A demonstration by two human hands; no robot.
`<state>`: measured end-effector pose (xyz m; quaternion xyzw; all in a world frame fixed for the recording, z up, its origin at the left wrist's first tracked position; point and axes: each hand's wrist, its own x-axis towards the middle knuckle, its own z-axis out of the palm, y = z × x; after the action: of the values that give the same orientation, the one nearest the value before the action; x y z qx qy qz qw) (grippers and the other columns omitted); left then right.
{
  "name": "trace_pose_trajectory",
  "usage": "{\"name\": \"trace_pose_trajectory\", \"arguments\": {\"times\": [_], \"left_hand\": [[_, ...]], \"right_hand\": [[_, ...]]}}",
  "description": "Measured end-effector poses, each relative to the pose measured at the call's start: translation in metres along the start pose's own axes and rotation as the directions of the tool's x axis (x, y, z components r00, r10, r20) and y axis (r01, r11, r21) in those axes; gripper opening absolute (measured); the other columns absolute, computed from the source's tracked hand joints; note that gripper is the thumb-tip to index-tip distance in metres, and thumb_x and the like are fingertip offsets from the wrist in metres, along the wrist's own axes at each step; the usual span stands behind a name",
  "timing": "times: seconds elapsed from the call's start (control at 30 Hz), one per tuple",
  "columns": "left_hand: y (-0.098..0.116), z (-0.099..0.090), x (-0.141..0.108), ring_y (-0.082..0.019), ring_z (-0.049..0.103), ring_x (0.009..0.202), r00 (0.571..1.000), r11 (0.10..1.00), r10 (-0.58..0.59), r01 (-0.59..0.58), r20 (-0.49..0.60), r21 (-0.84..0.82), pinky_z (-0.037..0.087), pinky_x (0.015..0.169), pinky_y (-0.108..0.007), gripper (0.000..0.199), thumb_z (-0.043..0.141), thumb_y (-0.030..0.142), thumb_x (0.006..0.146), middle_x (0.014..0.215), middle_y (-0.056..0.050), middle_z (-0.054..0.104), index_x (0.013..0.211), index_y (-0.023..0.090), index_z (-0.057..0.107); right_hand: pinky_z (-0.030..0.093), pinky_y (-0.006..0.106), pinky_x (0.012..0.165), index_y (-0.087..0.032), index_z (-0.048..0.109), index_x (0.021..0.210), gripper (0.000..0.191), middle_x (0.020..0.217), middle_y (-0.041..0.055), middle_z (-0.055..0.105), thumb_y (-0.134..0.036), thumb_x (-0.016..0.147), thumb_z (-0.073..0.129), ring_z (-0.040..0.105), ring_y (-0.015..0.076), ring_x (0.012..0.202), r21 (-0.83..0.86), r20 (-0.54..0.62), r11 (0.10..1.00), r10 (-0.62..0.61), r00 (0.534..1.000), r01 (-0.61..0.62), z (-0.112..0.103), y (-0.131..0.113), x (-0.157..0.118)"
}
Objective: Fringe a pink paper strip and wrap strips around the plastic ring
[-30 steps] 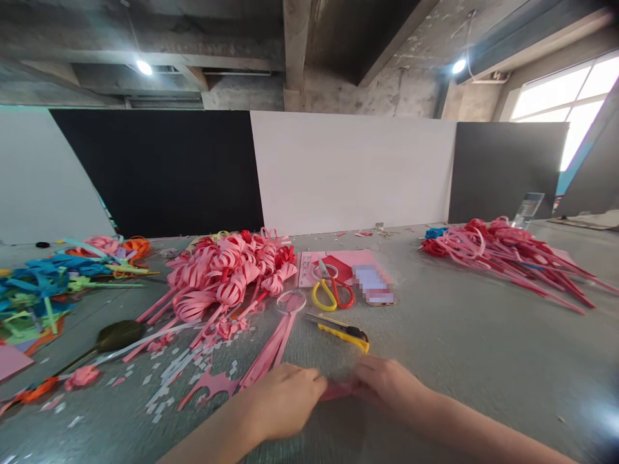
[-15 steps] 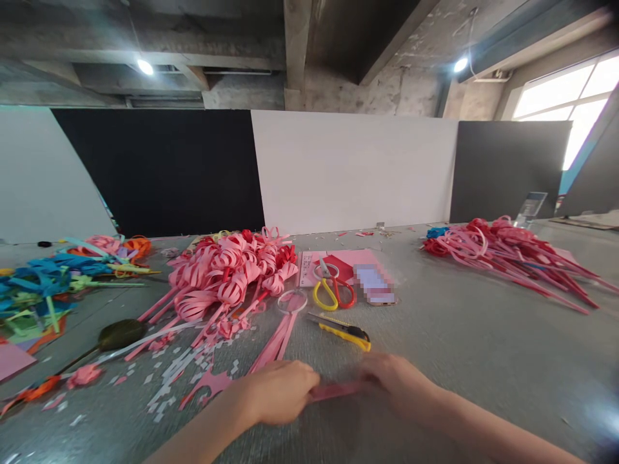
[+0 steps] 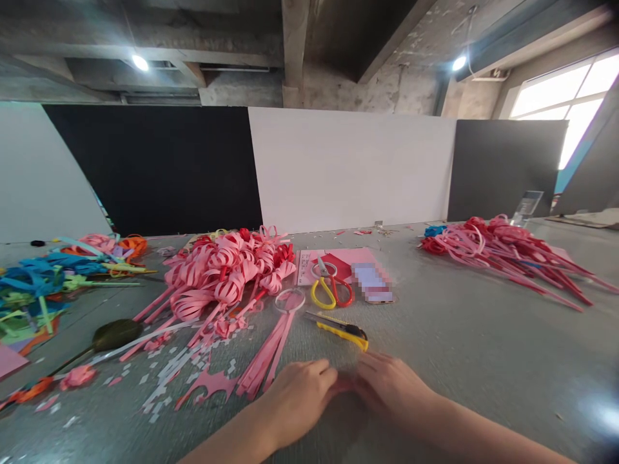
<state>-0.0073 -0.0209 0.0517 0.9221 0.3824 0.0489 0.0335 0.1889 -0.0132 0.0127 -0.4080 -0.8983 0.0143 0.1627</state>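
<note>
My left hand (image 3: 305, 394) and my right hand (image 3: 387, 385) are close together at the front of the table, fingers closed on a pink paper strip (image 3: 344, 385). Only a short piece of the strip shows between them. Beyond my right hand lies a yellow utility knife (image 3: 344, 330). Scissors with yellow and red handles (image 3: 333, 290) rest partly on pink paper, beside a phone (image 3: 372, 282). Left of the knife, a bundle of pink strips (image 3: 265, 354) lies with a white ring (image 3: 290, 301) at its top end.
Pink paper tassels (image 3: 227, 270) are heaped at centre left, with paper scraps (image 3: 169, 380) before them. Blue and green paper pieces (image 3: 43, 277) lie far left, near a dark oval object (image 3: 117, 334). More pink and red tassels (image 3: 503, 251) lie at right.
My hands have come closer together, my left hand moving right, and less of the pink strip shows between them. More of the pink bundle is uncovered. The view has shifted slightly.
</note>
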Motion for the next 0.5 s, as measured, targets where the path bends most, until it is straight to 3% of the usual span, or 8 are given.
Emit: {"name": "trace_pose_trajectory", "arguments": {"times": [0.1, 0.23, 0.5], "left_hand": [[-0.005, 0.002, 0.001, -0.014, 0.058, 0.069, 0.999, 0.995, -0.038, 0.037, -0.006, -0.088, 0.038, 0.056, -0.022, 0.026, 0.035, 0.031, 0.090, 0.075, 0.001, 0.056, 0.079, 0.019, 0.055], [-0.009, 0.006, 0.002, -0.012, 0.057, 0.068, 0.995, 0.982, -0.095, 0.094, -0.002, -0.162, 0.036, 0.056, -0.021, 0.019, 0.041, 0.022, 0.087, 0.075, 0.002, 0.056, 0.075, 0.018, 0.055], [-0.002, 0.011, 0.004, -0.013, 0.055, 0.066, 0.971, 0.957, -0.239, 0.235, 0.000, -0.170, 0.036, 0.056, -0.023, 0.017, 0.043, 0.021, 0.084, 0.073, 0.000, 0.056, 0.072, 0.017, 0.055]], "right_hand": [[0.034, 0.024, 0.060, -0.018, 0.052, 0.072, 0.015, 0.071, 0.0007, 0.055, -0.021, 0.082, 0.042, 0.051, 0.0137, 0.067, -0.051, -0.025, 0.998, -0.036, 0.999, 0.034, 0.001, 0.000, 0.001], [0.033, 0.024, 0.058, -0.017, 0.051, 0.068, 0.011, 0.068, -0.0004, 0.056, -0.017, 0.078, 0.048, 0.051, 0.0133, 0.064, -0.068, -0.022, 0.998, 0.000, 1.000, -0.002, 0.000, 0.003, 0.003], [0.032, 0.024, 0.055, -0.017, 0.052, 0.062, 0.016, 0.064, -0.0010, 0.058, -0.022, 0.077, 0.054, 0.054, 0.0137, 0.060, -0.099, -0.023, 0.994, 0.032, 0.999, -0.034, -0.005, 0.007, 0.008]]}}
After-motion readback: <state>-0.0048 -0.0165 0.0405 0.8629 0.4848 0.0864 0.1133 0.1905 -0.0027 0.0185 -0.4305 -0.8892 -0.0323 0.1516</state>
